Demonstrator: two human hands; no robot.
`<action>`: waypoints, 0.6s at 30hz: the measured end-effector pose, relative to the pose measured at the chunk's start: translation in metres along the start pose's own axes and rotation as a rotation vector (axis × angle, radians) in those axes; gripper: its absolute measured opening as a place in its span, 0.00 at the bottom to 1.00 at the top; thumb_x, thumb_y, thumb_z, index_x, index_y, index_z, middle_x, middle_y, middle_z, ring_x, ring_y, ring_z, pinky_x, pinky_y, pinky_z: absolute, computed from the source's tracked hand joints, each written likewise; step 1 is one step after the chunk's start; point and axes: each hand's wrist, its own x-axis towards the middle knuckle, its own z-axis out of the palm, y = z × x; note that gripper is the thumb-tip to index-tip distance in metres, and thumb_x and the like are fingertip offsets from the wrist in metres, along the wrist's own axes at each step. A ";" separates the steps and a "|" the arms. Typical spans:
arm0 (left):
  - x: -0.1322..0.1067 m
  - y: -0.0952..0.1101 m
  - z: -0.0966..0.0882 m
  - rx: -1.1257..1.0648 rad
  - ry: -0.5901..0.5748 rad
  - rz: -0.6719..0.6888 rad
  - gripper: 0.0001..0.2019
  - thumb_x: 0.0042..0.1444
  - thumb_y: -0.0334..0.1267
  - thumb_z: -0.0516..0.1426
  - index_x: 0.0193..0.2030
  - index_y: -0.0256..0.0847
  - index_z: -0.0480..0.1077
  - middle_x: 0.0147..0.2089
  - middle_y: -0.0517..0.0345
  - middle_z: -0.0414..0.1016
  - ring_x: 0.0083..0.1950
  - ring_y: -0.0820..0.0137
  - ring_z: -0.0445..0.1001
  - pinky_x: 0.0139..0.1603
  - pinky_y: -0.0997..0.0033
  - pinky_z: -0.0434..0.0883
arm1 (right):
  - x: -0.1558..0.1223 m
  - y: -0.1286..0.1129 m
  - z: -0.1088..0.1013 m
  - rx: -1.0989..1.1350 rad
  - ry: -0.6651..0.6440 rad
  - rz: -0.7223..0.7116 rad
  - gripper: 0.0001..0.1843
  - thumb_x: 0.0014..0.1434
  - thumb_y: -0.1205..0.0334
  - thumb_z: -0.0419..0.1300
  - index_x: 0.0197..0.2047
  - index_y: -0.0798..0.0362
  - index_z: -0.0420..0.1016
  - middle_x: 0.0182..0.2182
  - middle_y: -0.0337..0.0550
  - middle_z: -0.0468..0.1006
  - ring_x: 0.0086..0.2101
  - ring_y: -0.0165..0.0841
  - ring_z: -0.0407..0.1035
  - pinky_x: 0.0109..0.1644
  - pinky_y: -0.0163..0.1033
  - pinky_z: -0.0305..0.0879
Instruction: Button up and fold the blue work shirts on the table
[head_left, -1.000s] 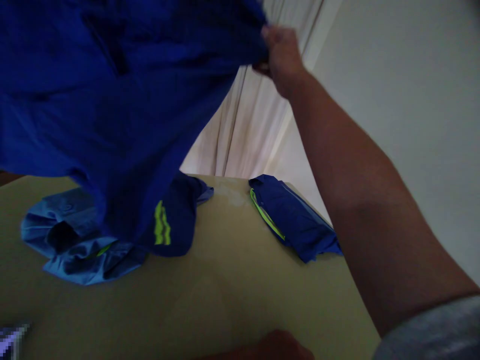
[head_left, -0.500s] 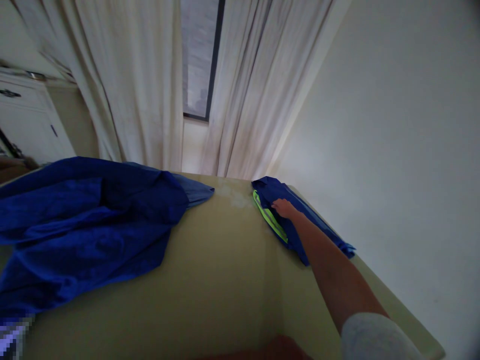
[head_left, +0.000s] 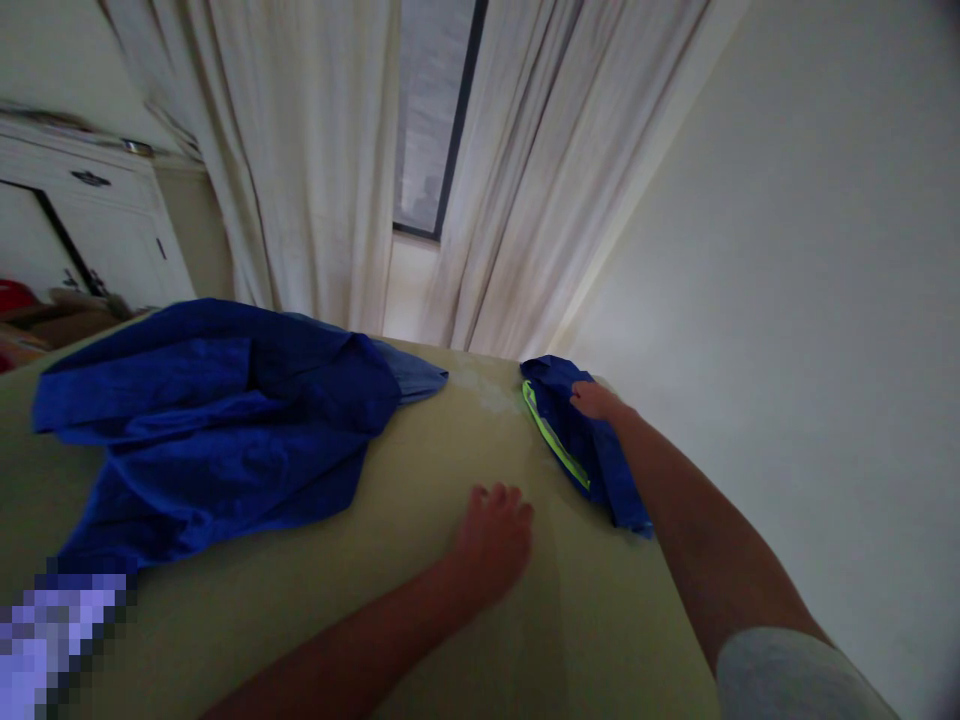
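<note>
A folded dark-blue garment with a yellow-green reflective strip (head_left: 556,440) lies at the table's far right edge. My right hand (head_left: 596,400) is on its upper right part, fingers bent and closed on the cloth; the fingertips are partly hard to make out. My left hand (head_left: 495,535) hovers over the table to the left of and nearer than this garment, its fingers apart and slightly curled, holding nothing. On the left side a second, larger blue garment (head_left: 247,440) is spread out and crumpled, apart from both hands.
The beige tabletop (head_left: 427,470) reaches to the white wall (head_left: 810,300) at right. Pale curtains (head_left: 322,170) hang beyond it around a narrow window. A white cabinet (head_left: 112,230) stands at far left, with a cardboard box (head_left: 64,325) near it. A pixelated patch covers the lower left corner.
My left hand has come up from the bottom edge over the table. The right garment looks narrower, its right side drawn in under my right hand. The view has shifted left.
</note>
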 end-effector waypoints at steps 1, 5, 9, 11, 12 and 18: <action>0.002 -0.028 -0.014 0.105 0.084 -0.187 0.18 0.66 0.36 0.52 0.60 0.40 0.74 0.65 0.37 0.72 0.65 0.46 0.69 0.67 0.28 0.60 | 0.005 -0.006 -0.016 0.001 0.043 -0.011 0.14 0.67 0.62 0.53 0.49 0.54 0.78 0.49 0.56 0.81 0.48 0.44 0.75 0.50 0.43 0.69; -0.004 -0.127 -0.041 0.330 0.229 -0.539 0.30 0.69 0.45 0.48 0.74 0.37 0.59 0.80 0.38 0.46 0.78 0.44 0.49 0.74 0.25 0.38 | 0.021 -0.045 -0.116 0.163 0.389 -0.208 0.12 0.71 0.61 0.51 0.46 0.55 0.74 0.45 0.53 0.81 0.47 0.41 0.74 0.53 0.43 0.68; -0.011 -0.162 -0.032 0.281 0.154 -0.567 0.32 0.70 0.52 0.44 0.74 0.37 0.61 0.78 0.38 0.53 0.78 0.45 0.50 0.75 0.31 0.41 | 0.023 -0.090 -0.263 0.606 0.876 -0.462 0.13 0.75 0.55 0.50 0.45 0.54 0.69 0.34 0.39 0.79 0.37 0.30 0.76 0.46 0.35 0.70; -0.011 -0.160 -0.029 0.272 0.139 -0.544 0.30 0.70 0.51 0.42 0.73 0.40 0.62 0.77 0.41 0.56 0.78 0.46 0.49 0.75 0.28 0.40 | 0.023 -0.102 -0.334 0.805 1.163 -0.612 0.13 0.75 0.50 0.47 0.45 0.47 0.67 0.38 0.34 0.77 0.37 0.28 0.77 0.39 0.30 0.71; -0.011 -0.158 -0.030 0.270 0.133 -0.547 0.30 0.70 0.50 0.42 0.73 0.39 0.62 0.77 0.41 0.57 0.78 0.46 0.50 0.74 0.28 0.40 | 0.025 -0.105 -0.361 0.859 1.282 -0.693 0.16 0.74 0.48 0.43 0.45 0.45 0.67 0.40 0.33 0.76 0.39 0.28 0.78 0.37 0.28 0.70; -0.008 -0.153 -0.037 0.253 0.099 -0.571 0.30 0.70 0.50 0.44 0.72 0.38 0.64 0.76 0.40 0.58 0.78 0.46 0.51 0.75 0.29 0.43 | 0.046 -0.119 -0.321 0.734 1.038 -0.473 0.13 0.75 0.53 0.52 0.45 0.55 0.68 0.44 0.41 0.77 0.37 0.27 0.76 0.43 0.32 0.74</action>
